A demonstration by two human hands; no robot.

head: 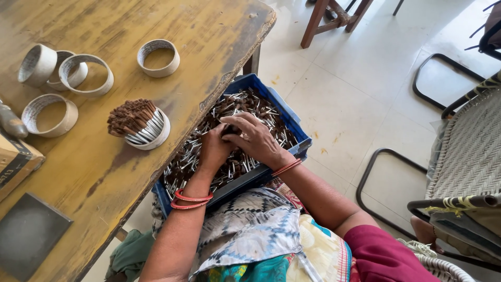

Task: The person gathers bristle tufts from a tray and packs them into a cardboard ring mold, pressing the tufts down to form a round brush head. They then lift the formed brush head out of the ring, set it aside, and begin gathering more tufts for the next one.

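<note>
A worn yellow wooden table (104,172) fills the left. Tucked under its right edge, on the person's lap, sits a blue plastic crate (292,128) heaped with brown-and-silver sticks (182,164). Over the crate, the right hand (255,138) curls loosely around a few sticks; the left hand (214,149) presses against it, fingers closed, contents hidden. On the table left of the crate, a cardboard ring (156,133) holds bundled sticks; empty rings (86,73) lie farther left.

Worn, scuffed yellow wooden table (209,47), blue plastic crate (292,122) of shiny metal-tipped brown sticks (250,112), matt cardboard rings (158,57), glossy pale floor tiles (355,94), woven cane chair (464,151) right
</note>
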